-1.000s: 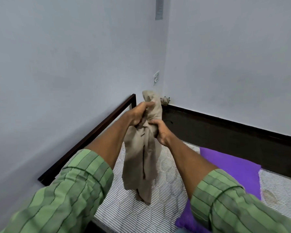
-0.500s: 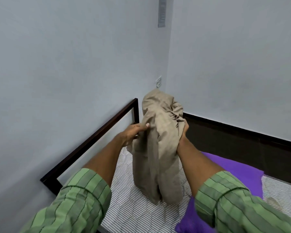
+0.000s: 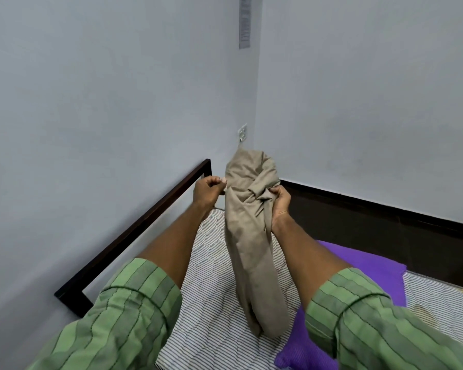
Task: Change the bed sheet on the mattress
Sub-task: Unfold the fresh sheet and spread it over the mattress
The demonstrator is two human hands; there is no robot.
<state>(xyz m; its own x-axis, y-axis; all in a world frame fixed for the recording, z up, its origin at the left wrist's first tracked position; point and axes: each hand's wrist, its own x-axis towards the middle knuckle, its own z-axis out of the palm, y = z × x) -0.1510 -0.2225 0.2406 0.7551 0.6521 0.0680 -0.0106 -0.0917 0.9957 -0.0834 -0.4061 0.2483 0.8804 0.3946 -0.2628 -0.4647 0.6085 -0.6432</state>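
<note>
Since the earlier frame the left hand [image 3: 208, 190] has come off the cloth and now sits curled just beside it, fingers clenched on nothing. The right hand [image 3: 278, 201] grasps the bunched tan sheet [image 3: 249, 236] at center frame, fingers curled into its folds. The sheet hangs in a long roll, its lower end touching the striped mattress [image 3: 214, 303]. A purple cloth [image 3: 372, 265] lies at lower right. The dark bed frame [image 3: 134, 231] runs along the left wall; a switch plate [image 3: 242, 131] sits near the corner.
</note>
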